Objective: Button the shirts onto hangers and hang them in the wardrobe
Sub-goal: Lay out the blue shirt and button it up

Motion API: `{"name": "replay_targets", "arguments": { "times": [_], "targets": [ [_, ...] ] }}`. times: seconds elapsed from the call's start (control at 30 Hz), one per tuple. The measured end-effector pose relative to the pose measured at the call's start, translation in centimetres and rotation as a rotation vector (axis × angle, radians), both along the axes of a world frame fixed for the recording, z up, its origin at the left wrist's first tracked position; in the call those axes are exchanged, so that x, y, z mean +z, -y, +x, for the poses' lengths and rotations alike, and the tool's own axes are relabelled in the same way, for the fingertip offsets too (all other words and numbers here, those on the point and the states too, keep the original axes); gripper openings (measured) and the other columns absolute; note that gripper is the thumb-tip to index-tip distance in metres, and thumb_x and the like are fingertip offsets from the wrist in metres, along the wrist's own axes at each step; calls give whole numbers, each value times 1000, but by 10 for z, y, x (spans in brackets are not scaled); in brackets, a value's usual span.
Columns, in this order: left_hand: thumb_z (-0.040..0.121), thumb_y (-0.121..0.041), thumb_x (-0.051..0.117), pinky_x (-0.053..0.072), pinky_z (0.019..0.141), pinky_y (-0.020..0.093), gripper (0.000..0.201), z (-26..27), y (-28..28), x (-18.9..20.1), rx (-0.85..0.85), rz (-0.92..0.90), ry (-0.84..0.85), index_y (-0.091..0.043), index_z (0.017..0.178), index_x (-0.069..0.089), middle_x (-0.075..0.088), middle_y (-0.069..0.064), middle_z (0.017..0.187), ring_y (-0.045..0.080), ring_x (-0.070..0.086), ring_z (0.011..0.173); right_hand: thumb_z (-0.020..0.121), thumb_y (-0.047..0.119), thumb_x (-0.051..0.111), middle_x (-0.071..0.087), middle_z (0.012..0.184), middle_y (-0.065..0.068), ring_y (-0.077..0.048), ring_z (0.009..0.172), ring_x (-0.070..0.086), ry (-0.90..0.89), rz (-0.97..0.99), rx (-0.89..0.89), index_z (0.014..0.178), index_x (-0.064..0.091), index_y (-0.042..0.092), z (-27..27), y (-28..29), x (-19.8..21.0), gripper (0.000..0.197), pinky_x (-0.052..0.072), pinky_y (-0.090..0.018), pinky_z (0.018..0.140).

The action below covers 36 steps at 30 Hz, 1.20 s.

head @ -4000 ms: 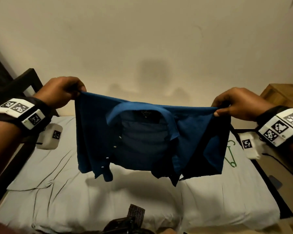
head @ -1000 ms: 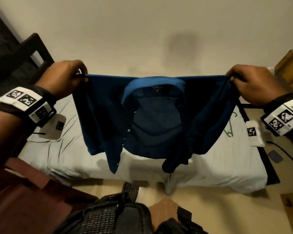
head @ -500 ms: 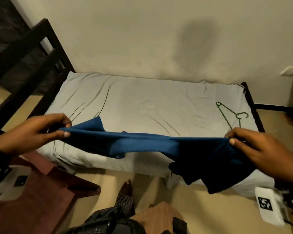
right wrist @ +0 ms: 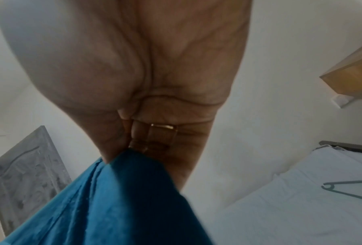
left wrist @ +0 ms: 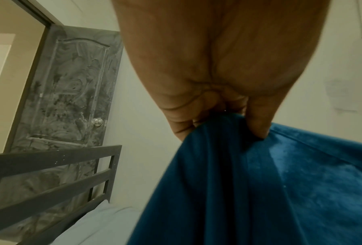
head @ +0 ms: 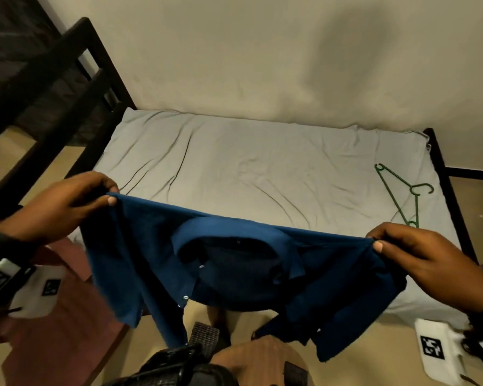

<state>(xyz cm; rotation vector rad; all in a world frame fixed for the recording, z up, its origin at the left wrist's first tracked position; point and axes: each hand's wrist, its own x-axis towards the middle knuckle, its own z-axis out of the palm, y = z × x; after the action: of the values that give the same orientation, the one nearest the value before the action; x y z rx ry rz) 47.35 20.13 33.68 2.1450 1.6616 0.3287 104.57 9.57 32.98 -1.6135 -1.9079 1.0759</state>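
My left hand and right hand each pinched a shoulder of the shirt, stretched over the bed's near edge; a hanger lay near its right edge.

My left hand is out ahead at the left, knuckles up, thumb tip pressed against the curled fingers in a pinch on the shirt. My right hand is out at the right, a little lower in the head view, thumb nail showing, pinching the same way. My right wrist view shows a ring on one curled finger. Both forearms reach forward, spread wide apart, with marker bands at the wrists.
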Motion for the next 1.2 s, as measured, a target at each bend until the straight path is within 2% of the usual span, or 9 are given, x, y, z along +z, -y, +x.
{"name": "replay_targets", "arguments": {
  "times": [0.07,0.13,0.3,0.47,0.63,0.73,0.93,1.1,1.2],
  "targets": [
    [94,-23,66,47,69,28,8,22,-14,-5,12,-1,-13,-30,92,63,61,-21,94,1,58,83,99,20,55,73,90,6,-13,84,69,22,-35,-7,95,70,31,1,-20,-15,19,55,-38,74],
    [95,-20,67,44,71,34,12,29,-32,-19,37,-39,-47,-30,91,61,60,-16,93,5,57,85,99,18,56,73,91,7,-10,88,68,53,-45,-33,93,71,29,2,-42,-29,19,55,-41,80],
    [98,-20,64,40,74,37,6,47,-99,-52,102,-98,-136,-15,97,63,63,7,93,28,59,89,98,15,58,72,90,12,-6,90,66,90,-36,-107,89,70,28,5,-124,-65,20,53,-40,88],
    [103,-42,51,39,71,37,23,59,-210,-103,214,-234,-247,-19,105,55,62,11,94,30,55,84,96,12,61,72,90,10,-13,93,65,167,-39,-176,86,70,27,11,-238,-101,20,49,-38,90],
    [102,-46,50,42,73,38,29,78,-353,-176,184,-335,-218,-18,108,54,65,19,101,37,59,91,96,10,61,71,92,2,-23,94,64,339,-135,-201,88,69,24,22,-366,-157,18,45,-33,84],
    [103,-43,51,39,74,38,30,101,-441,-233,106,-365,-241,-13,108,52,64,27,106,40,59,96,97,10,59,68,93,-5,-25,92,60,453,-192,-198,92,70,15,32,-446,-203,14,38,-31,78],
    [103,-44,50,41,77,41,41,143,-582,-353,95,-310,-301,-7,118,53,62,33,112,46,59,101,98,11,58,69,105,-21,-35,94,60,598,-185,-244,100,72,8,58,-590,-332,14,44,-38,82],
    [101,-46,55,44,84,44,44,159,-666,-451,91,-280,-365,-6,119,57,61,32,117,45,57,109,97,10,56,68,114,-24,-43,103,61,701,-168,-276,104,71,5,77,-694,-443,18,47,-43,90],
    [100,-49,55,41,79,40,47,160,-693,-497,61,-267,-412,-5,113,62,63,28,114,44,58,108,94,6,59,67,115,-25,-45,105,61,744,-173,-272,103,73,9,80,-742,-489,17,48,-43,91]
  ]
}}
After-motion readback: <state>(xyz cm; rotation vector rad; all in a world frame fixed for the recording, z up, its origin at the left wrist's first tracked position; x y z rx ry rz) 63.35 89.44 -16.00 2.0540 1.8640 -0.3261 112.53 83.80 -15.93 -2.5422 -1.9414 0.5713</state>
